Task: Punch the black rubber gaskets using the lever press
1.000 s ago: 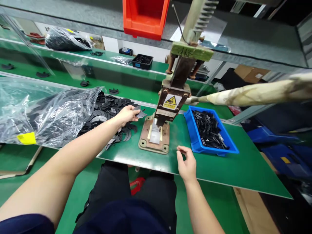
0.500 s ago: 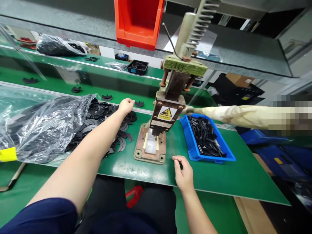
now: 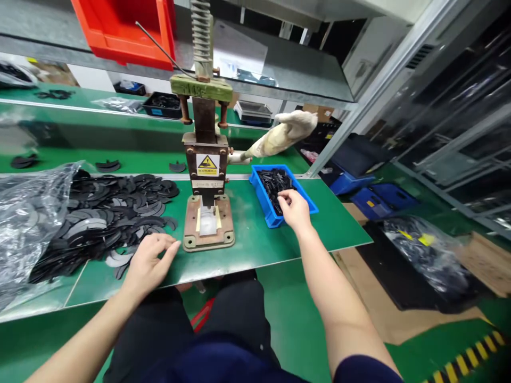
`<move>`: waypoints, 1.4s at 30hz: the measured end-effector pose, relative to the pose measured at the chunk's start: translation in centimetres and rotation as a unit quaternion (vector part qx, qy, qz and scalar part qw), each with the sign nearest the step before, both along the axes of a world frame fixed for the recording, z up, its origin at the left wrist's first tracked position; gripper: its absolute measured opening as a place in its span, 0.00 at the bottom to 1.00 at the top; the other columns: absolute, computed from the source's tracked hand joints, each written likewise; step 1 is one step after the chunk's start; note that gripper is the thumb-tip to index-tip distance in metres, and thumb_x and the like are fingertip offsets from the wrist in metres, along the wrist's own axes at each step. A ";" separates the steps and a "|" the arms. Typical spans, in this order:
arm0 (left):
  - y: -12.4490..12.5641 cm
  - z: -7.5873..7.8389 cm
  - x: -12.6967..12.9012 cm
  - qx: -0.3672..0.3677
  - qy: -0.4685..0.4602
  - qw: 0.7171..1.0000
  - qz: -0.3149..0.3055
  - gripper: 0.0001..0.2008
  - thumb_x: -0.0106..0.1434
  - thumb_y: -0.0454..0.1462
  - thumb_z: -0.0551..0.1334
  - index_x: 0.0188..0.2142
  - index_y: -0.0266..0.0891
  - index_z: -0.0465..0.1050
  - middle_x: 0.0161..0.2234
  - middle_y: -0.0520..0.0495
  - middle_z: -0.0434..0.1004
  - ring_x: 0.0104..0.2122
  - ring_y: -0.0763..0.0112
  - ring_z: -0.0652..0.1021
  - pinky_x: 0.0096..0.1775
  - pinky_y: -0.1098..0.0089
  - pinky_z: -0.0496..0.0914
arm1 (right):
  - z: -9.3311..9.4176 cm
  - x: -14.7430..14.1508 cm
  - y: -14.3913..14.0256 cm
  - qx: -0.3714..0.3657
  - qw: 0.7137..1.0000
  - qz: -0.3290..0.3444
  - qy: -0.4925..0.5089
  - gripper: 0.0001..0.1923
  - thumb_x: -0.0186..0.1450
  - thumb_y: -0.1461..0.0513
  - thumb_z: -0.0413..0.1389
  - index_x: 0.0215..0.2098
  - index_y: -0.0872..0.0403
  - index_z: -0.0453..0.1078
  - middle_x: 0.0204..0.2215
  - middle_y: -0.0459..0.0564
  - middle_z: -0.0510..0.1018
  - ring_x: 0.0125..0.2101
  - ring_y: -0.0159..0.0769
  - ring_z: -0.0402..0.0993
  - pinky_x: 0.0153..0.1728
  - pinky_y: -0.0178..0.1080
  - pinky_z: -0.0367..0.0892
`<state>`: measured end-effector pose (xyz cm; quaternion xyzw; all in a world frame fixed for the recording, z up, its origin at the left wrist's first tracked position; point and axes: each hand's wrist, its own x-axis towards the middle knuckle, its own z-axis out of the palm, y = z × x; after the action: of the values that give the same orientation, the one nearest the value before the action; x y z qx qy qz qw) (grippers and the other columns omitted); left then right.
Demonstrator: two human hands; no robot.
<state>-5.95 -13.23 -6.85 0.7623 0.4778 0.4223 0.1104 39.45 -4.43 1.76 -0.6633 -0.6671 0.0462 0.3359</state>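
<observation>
My left hand [image 3: 151, 263] rests at the near edge of a heap of black curved pieces [image 3: 131, 197], left of the press. Its thumb stands apart from the loosely bent fingers, and nothing shows between them. Over the near side of a blue bin [image 3: 268, 205], my right hand [image 3: 295, 210] has its thumb and fingers drawn together at the thin black strips [image 3: 275, 183]. Whatever lies between those fingertips is hidden. Between my hands stands the hand press [image 3: 205, 165], with a pale clear block [image 3: 208, 221] on its base under the punch.
The press lever [image 3: 275, 141], wrapped in cloth, sticks out over the back of the bin. A plastic bag [image 3: 32, 223] lies at the left. Behind the bench, single curved pieces lie on a green strip [image 3: 143, 151]. An orange bin [image 3: 131, 32] hangs over the shelf edge.
My left hand has come back from the far green strip to the heap's near edge. My right hand has moved from the table to the blue bin. The view has swung right.
</observation>
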 end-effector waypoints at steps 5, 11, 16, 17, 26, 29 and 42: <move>-1.1 -1.3 1.8 0.002 -0.020 1.000 0.002 0.12 0.74 0.40 0.64 0.32 0.42 0.76 0.37 0.45 0.81 0.41 0.61 0.79 0.49 0.58 0.71 | 1.4 5.1 5.7 -0.117 0.983 -0.093 -0.105 0.19 0.73 0.51 0.60 0.55 0.54 0.74 0.51 0.53 0.80 0.52 0.40 0.78 0.58 0.52 0.75; -1.0 -1.5 1.6 0.002 -0.021 1.000 0.012 0.12 0.74 0.39 0.63 0.32 0.42 0.75 0.37 0.45 0.81 0.41 0.61 0.79 0.48 0.58 0.71 | 0.2 4.8 8.4 -0.190 0.960 -0.090 -0.185 0.23 0.73 0.50 0.61 0.60 0.53 0.71 0.58 0.55 0.77 0.56 0.42 0.77 0.59 0.53 0.77; -1.1 -1.4 1.8 -0.002 -0.018 1.000 0.011 0.11 0.74 0.39 0.63 0.33 0.43 0.75 0.37 0.45 0.81 0.41 0.61 0.79 0.48 0.58 0.71 | -0.6 4.2 8.8 -0.204 0.955 -0.087 -0.195 0.21 0.73 0.50 0.60 0.58 0.53 0.72 0.58 0.55 0.77 0.56 0.42 0.76 0.59 0.52 0.77; -1.1 -1.3 1.8 -0.005 -0.018 1.000 0.009 0.11 0.74 0.39 0.63 0.33 0.43 0.75 0.37 0.45 0.81 0.41 0.61 0.79 0.48 0.58 0.71 | -0.7 4.2 8.8 -0.205 0.956 -0.084 -0.192 0.21 0.73 0.50 0.60 0.58 0.53 0.72 0.58 0.55 0.77 0.56 0.42 0.77 0.58 0.52 0.77; -1.1 -1.3 1.9 -0.002 -0.022 1.000 0.005 0.11 0.75 0.38 0.63 0.33 0.43 0.74 0.37 0.45 0.80 0.41 0.62 0.78 0.48 0.58 0.71 | 0.7 3.4 7.7 -0.128 0.989 -0.062 -0.052 0.18 0.72 0.49 0.62 0.48 0.55 0.75 0.44 0.50 0.80 0.45 0.36 0.78 0.53 0.48 0.77; -1.0 -1.2 2.0 0.007 -0.031 0.999 0.011 0.11 0.75 0.37 0.61 0.34 0.42 0.74 0.37 0.45 0.79 0.41 0.62 0.78 0.48 0.58 0.72 | 2.0 2.1 6.6 -0.037 0.996 -0.053 0.057 0.19 0.69 0.49 0.62 0.48 0.54 0.74 0.38 0.49 0.80 0.39 0.36 0.77 0.51 0.48 0.77; -4.1 3.3 4.7 0.004 -0.097 0.994 -0.052 0.16 0.71 0.42 0.68 0.56 0.45 0.73 0.46 0.42 0.81 0.45 0.60 0.81 0.47 0.57 0.78 | -4.4 -18.0 -10.2 -0.100 0.860 0.160 0.475 0.21 0.67 0.43 0.64 0.39 0.52 0.77 0.25 0.45 0.80 0.24 0.32 0.78 0.23 0.35 0.75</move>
<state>-1.26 -17.36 -3.55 0.7416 0.4231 0.4903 0.1748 21.49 -14.64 -2.59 -0.4752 -0.5150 0.4750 0.5324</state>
